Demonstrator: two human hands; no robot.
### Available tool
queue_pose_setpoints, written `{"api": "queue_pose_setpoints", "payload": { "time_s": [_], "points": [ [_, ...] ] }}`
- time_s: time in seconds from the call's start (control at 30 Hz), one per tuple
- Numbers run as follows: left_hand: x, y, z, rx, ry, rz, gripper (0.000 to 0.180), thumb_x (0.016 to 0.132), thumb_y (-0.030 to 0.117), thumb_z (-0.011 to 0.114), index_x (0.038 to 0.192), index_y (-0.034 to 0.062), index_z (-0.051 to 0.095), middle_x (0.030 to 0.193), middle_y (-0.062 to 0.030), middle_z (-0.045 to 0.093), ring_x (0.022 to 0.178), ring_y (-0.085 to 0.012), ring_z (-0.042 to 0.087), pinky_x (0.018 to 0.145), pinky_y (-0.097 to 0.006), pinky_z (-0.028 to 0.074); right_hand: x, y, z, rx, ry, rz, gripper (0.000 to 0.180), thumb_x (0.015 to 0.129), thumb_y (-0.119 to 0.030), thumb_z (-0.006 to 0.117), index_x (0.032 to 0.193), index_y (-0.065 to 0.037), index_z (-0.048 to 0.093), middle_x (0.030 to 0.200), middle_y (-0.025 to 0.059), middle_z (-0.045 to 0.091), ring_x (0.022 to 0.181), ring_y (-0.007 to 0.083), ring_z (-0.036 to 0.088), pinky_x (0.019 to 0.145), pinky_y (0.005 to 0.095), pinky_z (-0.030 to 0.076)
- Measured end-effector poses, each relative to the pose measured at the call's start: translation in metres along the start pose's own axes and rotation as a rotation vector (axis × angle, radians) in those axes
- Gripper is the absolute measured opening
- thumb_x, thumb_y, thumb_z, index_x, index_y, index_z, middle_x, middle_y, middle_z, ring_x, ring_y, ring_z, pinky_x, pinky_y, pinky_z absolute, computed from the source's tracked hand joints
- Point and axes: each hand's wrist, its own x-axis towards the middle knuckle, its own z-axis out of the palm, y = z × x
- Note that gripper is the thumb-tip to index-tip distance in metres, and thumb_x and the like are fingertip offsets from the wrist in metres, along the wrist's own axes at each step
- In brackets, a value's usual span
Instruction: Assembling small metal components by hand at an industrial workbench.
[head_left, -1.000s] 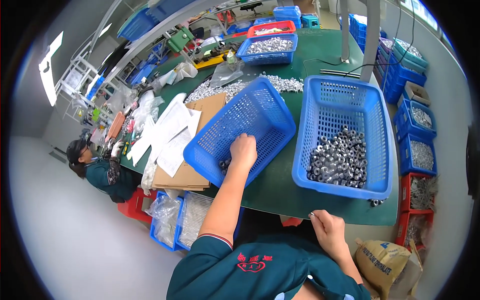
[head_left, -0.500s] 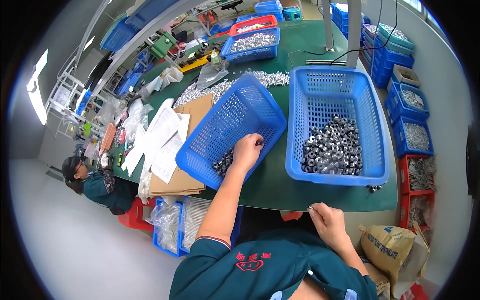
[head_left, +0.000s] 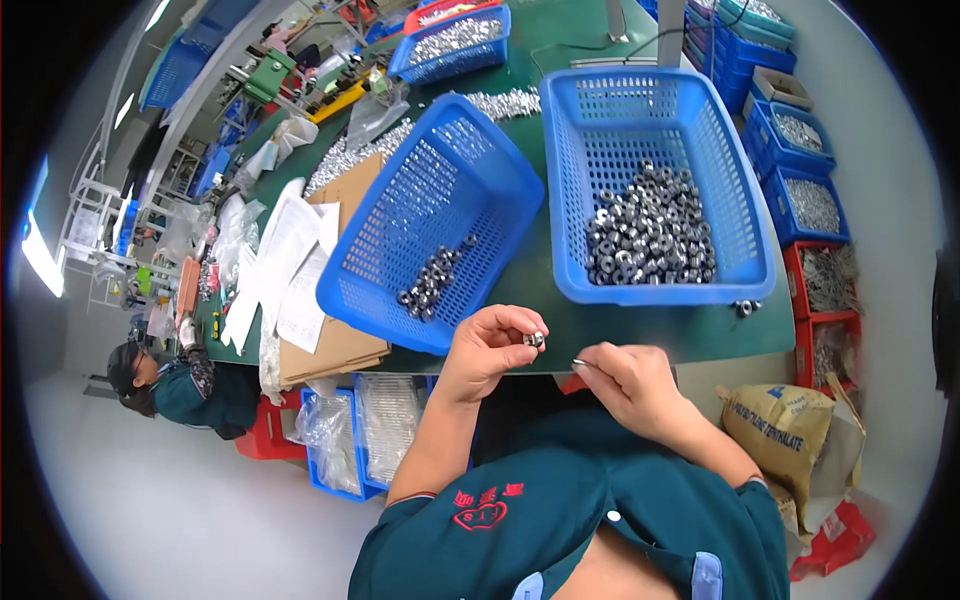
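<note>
My left hand [head_left: 488, 352] pinches a small round metal part with a dark hole [head_left: 535, 340] between thumb and fingertips, just beyond the table's front edge. Close by on the right, my right hand [head_left: 632, 388] is closed on a thin, shiny tip of something [head_left: 580, 363], its kind too small to tell. The two hands are apart. Beyond my left hand a tilted blue basket [head_left: 335, 290] holds a small cluster of round metal parts [head_left: 430, 285]. A second blue basket [head_left: 665, 294], to the right, contains a large heap of similar parts [head_left: 650, 230].
Cardboard [head_left: 330, 362] and paper sheets [head_left: 300, 310] lie left of the baskets on the green table [head_left: 520, 375]. Silvery parts [head_left: 505, 104] are spread behind. Stacked bins [head_left: 800, 200] and a tan sack [head_left: 775, 430] stand at right; another person [head_left: 190, 390] sits at far left.
My left hand has come out of the left basket toward me with a small round metal part. My right hand has moved left, nearer to it. The view has shifted.
</note>
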Motion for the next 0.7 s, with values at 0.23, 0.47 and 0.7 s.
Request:
{"api": "queue_pose_setpoints", "payload": {
  "time_s": [0.23, 0.47, 0.7],
  "points": [
    [-0.017, -0.004, 0.013, -0.01, -0.06, -0.115, 0.027, 0.073, -0.014, 0.073, 0.096, 0.0009, 0.066, 0.096, -0.0104, 0.065, 0.087, -0.0175, 0.064, 0.076, -0.027, 0.053, 0.0, -0.005, 0.014, 0.011, -0.047, -0.005, 0.011, 0.085, -0.008, 0.067, 0.08, -0.003, 0.059, 0.061, 0.0132, 0.058, 0.056, 0.0327, 0.061, 0.049, 0.0394, 0.047],
    [-0.016, 0.004, 0.012, 0.192, -0.123, -0.153, 0.026, 0.076, -0.015, 0.07, 0.098, -0.0014, 0.069, 0.099, -0.0079, 0.066, 0.089, -0.0172, 0.068, 0.079, -0.028, 0.056, 0.0, -0.012, 0.009, -0.361, -0.109, -0.163, 0.008, 0.08, -0.005, 0.068, 0.078, -0.004, 0.059, 0.063, 0.0083, 0.061, 0.055, 0.0278, 0.062, 0.051, 0.0387, 0.047],
    [-0.015, 0.007, 0.014, 0.221, -0.104, -0.256, 0.025, 0.075, -0.015, 0.069, 0.096, -0.0016, 0.066, 0.093, -0.0069, 0.068, 0.087, -0.0156, 0.068, 0.079, -0.027, 0.056, -0.001, -0.007, 0.011, -0.289, -0.122, -0.154, 0.013, 0.08, -0.008, 0.065, 0.073, -0.006, 0.054, 0.057, 0.0075, 0.055, 0.052, 0.0263, 0.059, 0.048, 0.0374, 0.045]
  ]
}}
